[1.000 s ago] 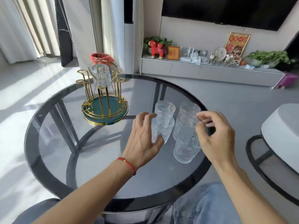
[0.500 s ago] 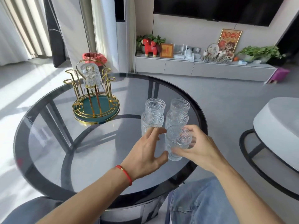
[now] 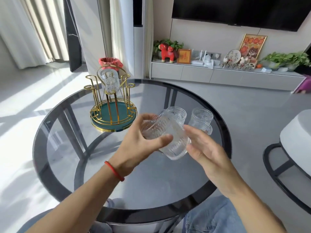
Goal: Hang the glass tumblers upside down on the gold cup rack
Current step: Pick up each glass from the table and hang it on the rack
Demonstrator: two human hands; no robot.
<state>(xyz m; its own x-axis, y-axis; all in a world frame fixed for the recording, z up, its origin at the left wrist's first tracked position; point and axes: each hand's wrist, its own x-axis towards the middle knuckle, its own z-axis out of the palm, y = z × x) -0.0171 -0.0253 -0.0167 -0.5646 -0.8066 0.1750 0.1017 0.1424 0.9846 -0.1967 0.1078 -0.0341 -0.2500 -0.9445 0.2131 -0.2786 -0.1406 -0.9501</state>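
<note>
Glass table, living room. Rack, 10 o'clock, bears one hung tumbler. Spare tumblers, 1 o'clock, upright. Step, likely: inverting held tumbler, tilted above centre; next, seat it mouth-down on the rack. Left hand: fingers curled round it. Right hand: fingers nearly straight, touching its side.

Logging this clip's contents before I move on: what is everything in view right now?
table: one, smoked glass, black rim
gold cup rack: one, gold with teal base, table's far left
hung tumbler: one, clear, upside down on the rack
held tumbler: one, clear, tilted above the table
standing tumblers: at least three, clear, behind the held one
bin: one, red liner, floor behind rack
television: one, black, wall
left hand: one, fingers grip the held tumbler
right hand: one, touches the held tumbler
</note>
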